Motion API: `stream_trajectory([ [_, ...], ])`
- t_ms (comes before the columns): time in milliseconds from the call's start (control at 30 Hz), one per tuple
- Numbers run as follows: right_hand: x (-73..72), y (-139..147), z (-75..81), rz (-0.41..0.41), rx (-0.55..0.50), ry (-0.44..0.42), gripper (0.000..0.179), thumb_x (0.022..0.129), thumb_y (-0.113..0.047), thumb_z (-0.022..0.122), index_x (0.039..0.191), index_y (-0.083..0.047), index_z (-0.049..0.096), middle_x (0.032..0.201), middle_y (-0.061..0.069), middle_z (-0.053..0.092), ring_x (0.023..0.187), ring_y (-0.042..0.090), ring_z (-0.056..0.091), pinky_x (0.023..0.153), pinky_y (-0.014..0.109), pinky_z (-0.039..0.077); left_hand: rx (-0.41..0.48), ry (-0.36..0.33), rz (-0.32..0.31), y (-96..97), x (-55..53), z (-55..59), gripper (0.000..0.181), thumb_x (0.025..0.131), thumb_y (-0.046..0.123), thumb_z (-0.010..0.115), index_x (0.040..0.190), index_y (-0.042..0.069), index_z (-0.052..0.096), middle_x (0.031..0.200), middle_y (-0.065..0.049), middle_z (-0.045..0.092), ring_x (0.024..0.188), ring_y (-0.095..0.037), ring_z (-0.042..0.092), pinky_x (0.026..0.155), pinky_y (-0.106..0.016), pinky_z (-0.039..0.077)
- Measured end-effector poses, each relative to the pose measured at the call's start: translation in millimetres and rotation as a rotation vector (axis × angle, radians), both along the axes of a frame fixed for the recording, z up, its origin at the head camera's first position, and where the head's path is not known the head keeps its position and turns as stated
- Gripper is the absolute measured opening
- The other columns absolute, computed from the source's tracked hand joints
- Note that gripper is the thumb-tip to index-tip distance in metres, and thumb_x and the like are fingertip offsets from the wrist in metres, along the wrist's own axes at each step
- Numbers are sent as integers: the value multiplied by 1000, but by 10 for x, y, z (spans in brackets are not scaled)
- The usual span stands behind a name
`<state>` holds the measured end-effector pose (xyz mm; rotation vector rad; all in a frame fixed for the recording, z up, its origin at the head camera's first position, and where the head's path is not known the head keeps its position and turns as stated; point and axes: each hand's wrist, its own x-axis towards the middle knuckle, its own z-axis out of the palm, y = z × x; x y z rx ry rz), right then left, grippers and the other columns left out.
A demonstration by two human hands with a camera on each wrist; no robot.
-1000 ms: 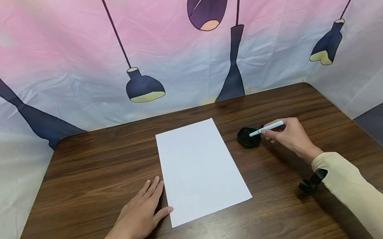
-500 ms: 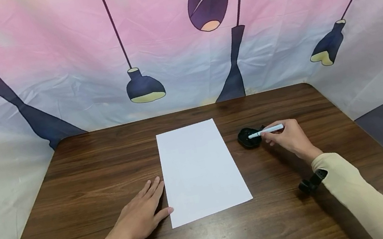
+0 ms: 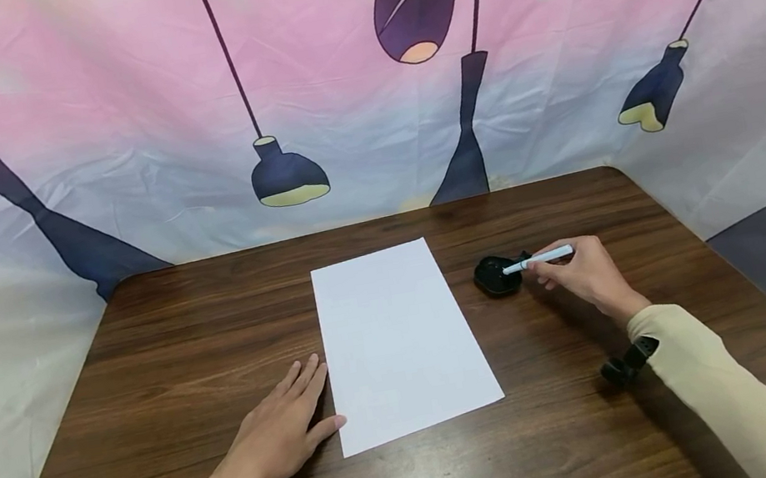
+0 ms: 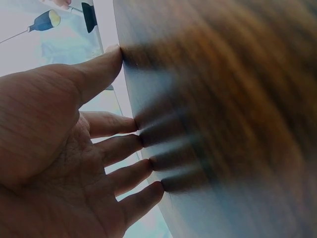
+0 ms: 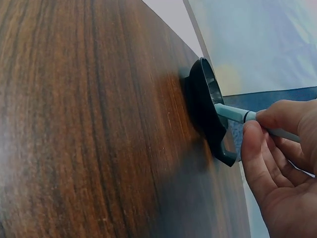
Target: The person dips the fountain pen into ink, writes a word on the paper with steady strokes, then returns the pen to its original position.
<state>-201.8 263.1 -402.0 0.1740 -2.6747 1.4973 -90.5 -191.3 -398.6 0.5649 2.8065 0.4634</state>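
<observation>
Noting the pen [image 3: 546, 256] right of centre in the head frame, its lower end at the mouth of a small black dish [image 3: 489, 280]. Whether its tip touches the dish's inside, cannot tell.

Risks, as judged: the dish looks small and light, and a sideways push from the pen could skid or tip it on the smooth worktop [image 3: 181, 349]. A loose pinch could let the pen roll in the fingers and drop into the dish. The sheet of paper [image 3: 404, 345], mid-frame, appears held at its left edge only; a tug on the far side could swing it askew.

Pose: right hand [image 3: 587, 277] reaches in from the lower right, pinching the pen between thumb and fingers, pen slanting down toward frame left. Remaining fingers curl under, seen in the right wrist view. Left hand [image 3: 277, 426], lower left, lies palm down, fingers extended and slightly spread, grasping nothing. Its thumb tip overlaps the paper's lower left edge; the index fingertip sits right at that edge, higher up. Fingertips meet the worktop in the left wrist view.
</observation>
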Motion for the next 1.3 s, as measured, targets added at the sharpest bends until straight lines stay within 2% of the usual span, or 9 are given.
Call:
stream_trajectory([
  [200,3,-37,1,37,5,-22,19,92,-7,75,104,8,74,87,19,75,69,21,73,64,34,62,-1,3,-5,-1,-8,-8,73,101,44,59,157,2,35,165,-16,25,150,-41,23,111,-64,34],
  [333,14,-44,10,54,5,-28,21,91,-7,76,104,9,73,87,20,75,69,22,73,64,36,62,-9,2,-1,3,-17,6,74,100,45,61,156,2,37,165,-16,25,150,-41,24,110,-65,34],
  [700,-4,6,-10,13,30,-1,16,93,-5,73,103,8,74,87,21,74,68,17,72,64,35,62,8,-19,-21,-4,-51,31,82,98,50,63,157,2,34,166,-15,24,150,-41,22,112,-67,29],
  [1033,20,-34,30,51,51,-71,20,92,-8,75,105,7,74,86,18,75,70,29,73,64,37,62,35,-36,-22,-13,-61,30,82,98,50,62,158,2,33,165,-15,25,151,-41,21,116,-64,26],
  [1300,28,31,27,26,45,-17,17,92,-6,74,103,8,74,89,24,74,69,25,73,63,36,62,34,-32,-21,-10,-60,20,82,98,50,62,158,2,32,166,-15,24,151,-41,21,116,-64,25],
])
